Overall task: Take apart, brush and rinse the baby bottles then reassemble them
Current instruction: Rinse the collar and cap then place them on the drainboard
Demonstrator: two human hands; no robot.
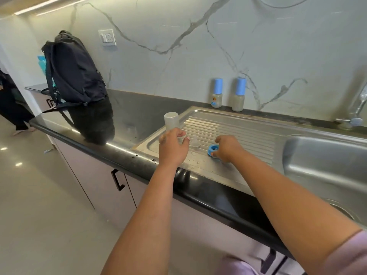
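On the ribbed steel drainboard (234,128), the left hand (172,147) has its fingers curled round the lower part of a clear bottle body (171,121), which stands inverted with its flat base up; the mouth of the bottle is hidden behind the fingers. At three o'clock from that hand a clear teat (195,141) stands upright on the ribs, faint and hard to make out against the metal. Further toward three o'clock the right hand (227,148) pinches a blue screw ring (213,150) that lies at the drainboard's near edge; part of the ring is covered by the fingers. At twelve o'clock from the hands, two assembled bottles with blue caps (228,95) stand against the marble wall, close together but apart. A black backpack (74,70) stands on the dark counter at ten o'clock. The sink basin (325,165) at three o'clock is cut off by the frame edge, as is the tap (357,108) above it.
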